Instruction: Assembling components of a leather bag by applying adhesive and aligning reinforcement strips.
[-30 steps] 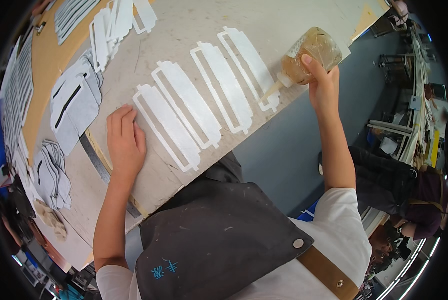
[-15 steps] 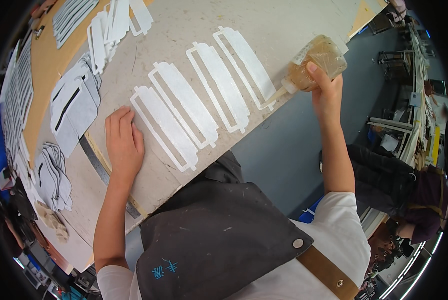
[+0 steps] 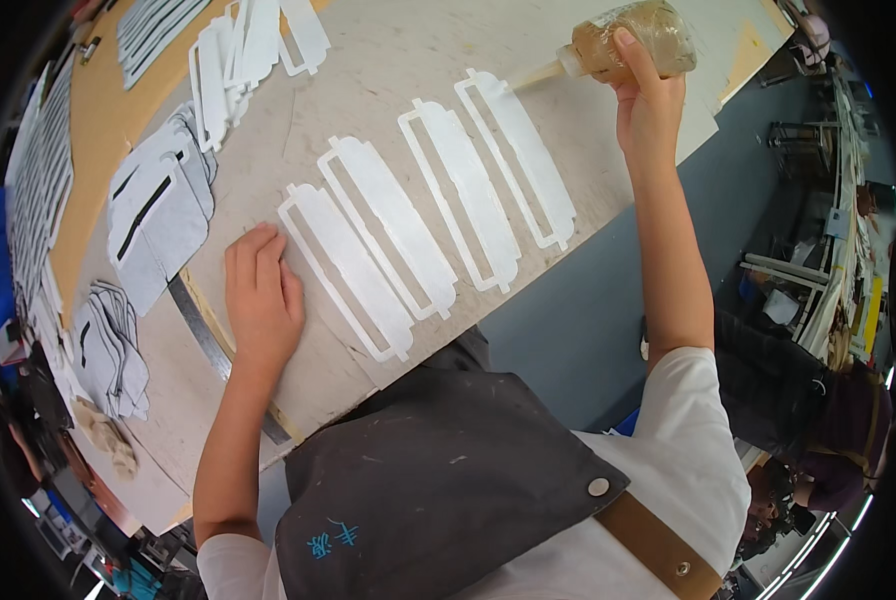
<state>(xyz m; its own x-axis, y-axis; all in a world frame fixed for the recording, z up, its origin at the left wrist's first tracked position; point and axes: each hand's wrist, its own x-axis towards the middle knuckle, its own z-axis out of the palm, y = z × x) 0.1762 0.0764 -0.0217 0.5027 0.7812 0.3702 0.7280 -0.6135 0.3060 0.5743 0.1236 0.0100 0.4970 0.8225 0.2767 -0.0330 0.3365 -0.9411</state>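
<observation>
My right hand [image 3: 652,112] grips a clear squeeze bottle [image 3: 668,32] of amber liquid, tipped sideways so its nozzle points left. The nozzle tip is at the far end of the rightmost white cut-out [image 3: 528,150]; whether it touches is too fine to tell. Several such flat cut-outs, each with a long slot, lie side by side in a slanting row on the worktable [image 3: 368,60]. Left of the row, my left hand [image 3: 266,298] rests on the tabletop, fingers stretched out and holding nothing, close to the leftmost cut-out [image 3: 353,270].
Grey-white slotted panels [image 3: 158,220] are piled at the left, with a smaller stack [image 3: 111,350] nearer me. More white cut-outs [image 3: 253,50] overlap at the far left. A dark metal strip [image 3: 200,325] lies beside my left forearm. The table's near edge runs diagonally before my apron.
My right hand has carried the bottle away from me, its nozzle going from the near end to the far end of the rightmost cut-out. The whole view has shifted slightly.
</observation>
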